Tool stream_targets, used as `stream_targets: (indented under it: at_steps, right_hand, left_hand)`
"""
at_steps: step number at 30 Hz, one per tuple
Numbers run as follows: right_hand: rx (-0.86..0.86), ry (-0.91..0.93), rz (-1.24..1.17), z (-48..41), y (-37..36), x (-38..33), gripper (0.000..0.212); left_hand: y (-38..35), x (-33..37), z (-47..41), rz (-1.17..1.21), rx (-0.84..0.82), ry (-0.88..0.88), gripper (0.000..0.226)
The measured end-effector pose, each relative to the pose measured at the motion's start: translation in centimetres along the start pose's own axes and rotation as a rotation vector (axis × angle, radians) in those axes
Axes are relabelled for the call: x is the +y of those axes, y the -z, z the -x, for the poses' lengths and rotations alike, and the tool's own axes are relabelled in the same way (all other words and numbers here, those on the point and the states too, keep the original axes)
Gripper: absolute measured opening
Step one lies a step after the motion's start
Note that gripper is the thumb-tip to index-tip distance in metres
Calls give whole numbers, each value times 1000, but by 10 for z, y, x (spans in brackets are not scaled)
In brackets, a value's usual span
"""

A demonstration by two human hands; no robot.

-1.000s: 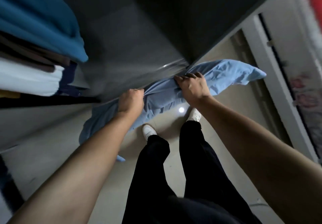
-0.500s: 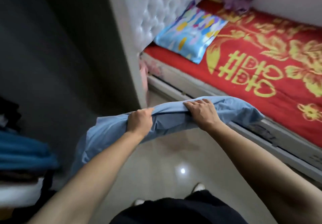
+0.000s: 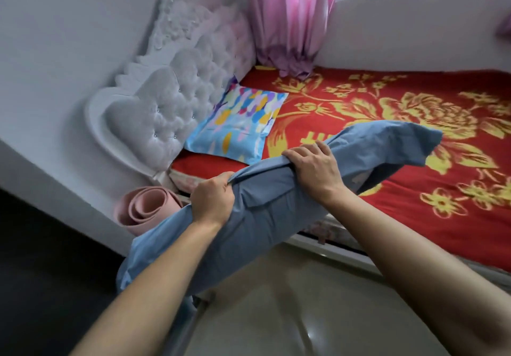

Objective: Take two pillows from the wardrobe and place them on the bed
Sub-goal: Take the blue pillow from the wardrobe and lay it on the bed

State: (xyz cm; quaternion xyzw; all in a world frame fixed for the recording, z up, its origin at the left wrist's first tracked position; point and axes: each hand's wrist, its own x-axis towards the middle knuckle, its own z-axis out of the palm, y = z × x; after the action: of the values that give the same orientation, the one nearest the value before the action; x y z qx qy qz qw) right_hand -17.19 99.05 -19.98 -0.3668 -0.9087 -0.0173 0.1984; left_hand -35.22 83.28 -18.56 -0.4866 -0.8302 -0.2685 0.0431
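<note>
Both your hands, left hand (image 3: 213,199) and right hand (image 3: 312,166), clench the blue pillow (image 3: 265,217) above the bed (image 3: 414,162), where a patterned pillow (image 3: 237,126) lies.

Left hand (image 3: 213,199): shown bare, no glove, ring or watch seen.
Right hand (image 3: 313,166): shown bare, nothing worn on fingers or wrist.
Forearms: left uncovered; no sleeves are seen up to the frame edge.
</note>
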Motion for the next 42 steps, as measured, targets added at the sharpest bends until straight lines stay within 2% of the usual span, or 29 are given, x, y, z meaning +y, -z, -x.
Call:
stream_targets:
  at_steps: [7, 11, 15, 21, 26, 29, 32, 34, 38, 42]
  right_hand:
    - [-39, -91, 34, -82, -63, 24, 31]
    - [-162, -128, 82, -134, -89, 32, 31]
    - [-193, -181, 121, -182, -107, 36, 31]
    - [-191, -252, 81, -244, -138, 49, 35]
    - [-144, -250, 39, -304, -171, 74, 31]
    - [-98, -248, 11, -341, -188, 91, 26]
    - [-52, -254, 0, -376, -203, 112, 22]
    - [-11, -244, 9, -396, -212, 130, 19]
    - [-22, -281, -37, -422, -231, 154, 17]
    - [-18, -278, 7, -455, -242, 172, 17]
  left_hand:
    - [-59, -28, -95, 88, -64, 40, 28]
    - [-85, -48, -157, 55, -151, -2, 29]
    - [-98, -67, -219, 23, -173, -58, 25]
    - [-119, -81, -298, 40, -143, -103, 28]
    - [-154, -88, -371, 0, -140, -62, 30]
    - [-176, -87, -412, 12, -126, 19, 26]
    - [-197, -81, -452, 27, -179, 86, 25]
    - [-213, -80, -475, 45, -199, 70, 24]
    - [-242, -74, -497, 51, -251, 47, 19]
    - [-263, -72, -521, 173, -329, 102, 17]
